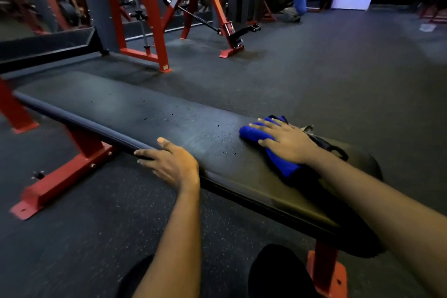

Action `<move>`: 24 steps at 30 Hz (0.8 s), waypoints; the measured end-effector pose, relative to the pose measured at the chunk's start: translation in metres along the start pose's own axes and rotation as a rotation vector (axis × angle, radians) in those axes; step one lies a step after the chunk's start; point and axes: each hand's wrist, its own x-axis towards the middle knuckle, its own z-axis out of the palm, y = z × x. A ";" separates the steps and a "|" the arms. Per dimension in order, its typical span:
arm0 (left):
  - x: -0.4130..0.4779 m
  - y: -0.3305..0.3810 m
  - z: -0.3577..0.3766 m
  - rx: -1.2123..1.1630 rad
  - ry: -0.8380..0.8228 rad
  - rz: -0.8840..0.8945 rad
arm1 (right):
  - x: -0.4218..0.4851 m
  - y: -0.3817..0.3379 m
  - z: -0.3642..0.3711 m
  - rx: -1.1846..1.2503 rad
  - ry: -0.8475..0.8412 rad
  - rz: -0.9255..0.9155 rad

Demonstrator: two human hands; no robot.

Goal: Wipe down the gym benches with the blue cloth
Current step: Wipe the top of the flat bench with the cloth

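Observation:
A flat black padded bench (135, 113) on red legs runs from upper left to lower right, with small droplets scattered on its middle. The blue cloth (252, 133) lies bunched on the bench's near right part. My right hand (285, 140) presses flat on the cloth, fingers spread and straight. My left hand (169, 163) rests on the bench's near edge, thumb on top and fingers wrapped over the side. A torn spot in the padding shows just behind my right hand.
A red rack frame (145, 19) stands behind the bench, and a second black bench pad (48, 46) is at the far left. A crouching person in a blue shirt (297, 2) is far back. Dark rubber floor (338, 68) stretches to the right.

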 end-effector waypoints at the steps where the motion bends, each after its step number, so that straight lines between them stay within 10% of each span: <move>1: 0.000 0.000 0.001 0.000 -0.004 -0.004 | -0.003 0.007 -0.002 0.035 -0.030 -0.023; 6: -0.004 0.002 -0.002 0.003 -0.001 -0.006 | 0.019 -0.006 -0.008 0.039 -0.019 0.167; 11: -0.004 0.002 -0.002 0.012 -0.001 -0.002 | -0.008 0.003 -0.009 0.083 -0.045 -0.135; 15: -0.004 0.001 -0.003 0.026 -0.005 -0.005 | 0.016 -0.006 -0.008 0.048 -0.019 0.104; 21: 0.000 0.000 -0.003 0.013 -0.016 -0.009 | -0.016 -0.013 -0.002 0.133 -0.015 -0.205; 24: -0.002 -0.001 -0.003 -0.004 -0.033 -0.010 | -0.001 -0.011 -0.004 0.132 0.013 -0.028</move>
